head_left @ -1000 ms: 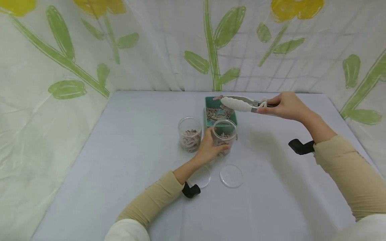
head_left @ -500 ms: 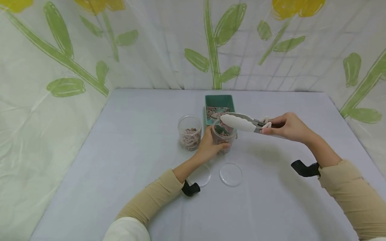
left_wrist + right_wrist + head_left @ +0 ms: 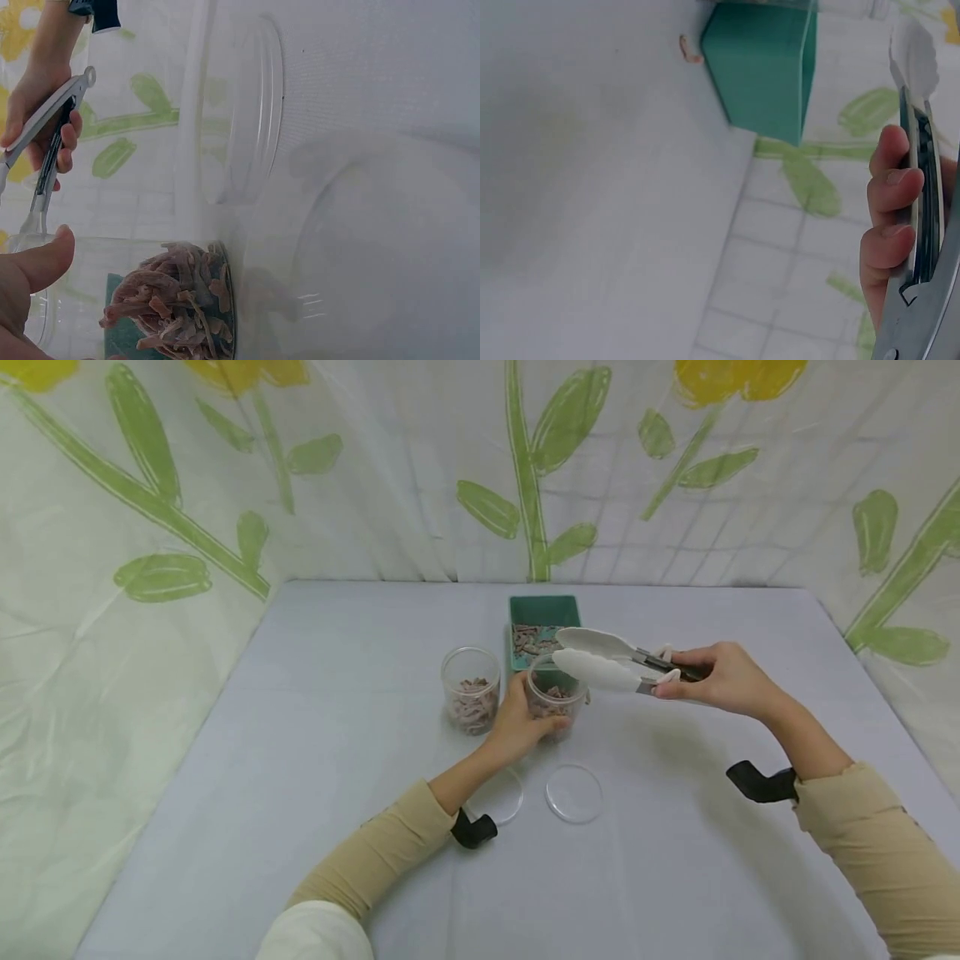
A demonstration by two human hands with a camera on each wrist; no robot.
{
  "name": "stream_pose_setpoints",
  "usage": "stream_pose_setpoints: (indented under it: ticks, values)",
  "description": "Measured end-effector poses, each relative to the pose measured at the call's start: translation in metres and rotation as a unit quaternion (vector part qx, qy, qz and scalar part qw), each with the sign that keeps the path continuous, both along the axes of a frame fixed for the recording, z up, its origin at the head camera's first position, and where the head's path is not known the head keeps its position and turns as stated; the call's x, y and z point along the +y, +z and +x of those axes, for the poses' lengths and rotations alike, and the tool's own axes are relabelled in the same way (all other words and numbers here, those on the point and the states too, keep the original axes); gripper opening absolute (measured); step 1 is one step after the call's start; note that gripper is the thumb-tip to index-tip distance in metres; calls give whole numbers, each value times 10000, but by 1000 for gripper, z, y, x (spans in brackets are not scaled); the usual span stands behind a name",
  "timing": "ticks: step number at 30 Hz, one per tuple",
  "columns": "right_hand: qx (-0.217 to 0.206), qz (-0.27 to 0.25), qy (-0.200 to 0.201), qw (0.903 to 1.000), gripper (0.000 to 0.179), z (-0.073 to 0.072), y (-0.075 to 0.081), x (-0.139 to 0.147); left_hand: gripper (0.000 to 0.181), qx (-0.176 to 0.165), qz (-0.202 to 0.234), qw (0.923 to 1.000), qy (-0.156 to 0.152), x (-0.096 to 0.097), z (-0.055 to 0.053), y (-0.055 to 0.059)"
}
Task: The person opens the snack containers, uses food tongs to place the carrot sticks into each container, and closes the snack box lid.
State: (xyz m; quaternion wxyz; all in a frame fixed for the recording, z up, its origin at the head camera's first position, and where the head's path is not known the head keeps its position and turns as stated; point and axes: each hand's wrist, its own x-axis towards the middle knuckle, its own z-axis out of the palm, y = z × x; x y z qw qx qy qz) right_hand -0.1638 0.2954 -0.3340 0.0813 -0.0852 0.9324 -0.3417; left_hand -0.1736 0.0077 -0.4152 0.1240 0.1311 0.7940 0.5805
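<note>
My right hand [image 3: 720,681] pinches the tongs [image 3: 609,673], nearly level, their two spread ends pointing left, above the near side of the green tub [image 3: 545,608]. My left hand [image 3: 519,724] grips a clear jar [image 3: 561,702] just in front of the tub, upright, mouth up. Tabletop [image 3: 705,618] stretches widely to the tub's right; its back edge runs just behind.

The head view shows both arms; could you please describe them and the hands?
The left sleeve and right sleeve are tan, with white cloth at the left one's upper end. A black, bent piece shows near each wrist. The left hand and right hand are ungloved.
</note>
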Motion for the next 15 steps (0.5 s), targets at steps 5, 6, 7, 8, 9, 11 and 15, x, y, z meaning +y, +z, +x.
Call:
stream_pose_setpoints:
  ticks: [5, 6, 7, 8, 9, 11, 15]
  values:
    - [3, 474, -447, 9979, 78, -4, 2, -2, 79, 247, -109, 9996, -74, -1, 0, 1]
    - [-30, 456, -596, 9972, 77, -5, 1, -3, 80, 353, -169, 9992, -116, -2, 0, 0]
    - [-42, 431, -760, 9962, 75, -6, 0, -4, 81, 452, -235, 9986, -155, -3, 0, 0]
    - [-77, 390, -939, 9948, 73, -7, -2, -4, 82, 532, -297, 9979, -204, -3, 0, 0]
    - [-128, 312, -1146, 9928, 70, -9, -4, -5, 84, 587, -364, 9973, -235, -4, 1, 0]
    - [-379, 20, -1513, 9878, 69, -12, -9, -6, 85, 593, -453, 9968, -283, -6, 2, -1]
    - [-1273, -693, -1881, 9714, 83, -21, -25, -4, 82, 464, -528, 9971, -288, -8, 4, 2]
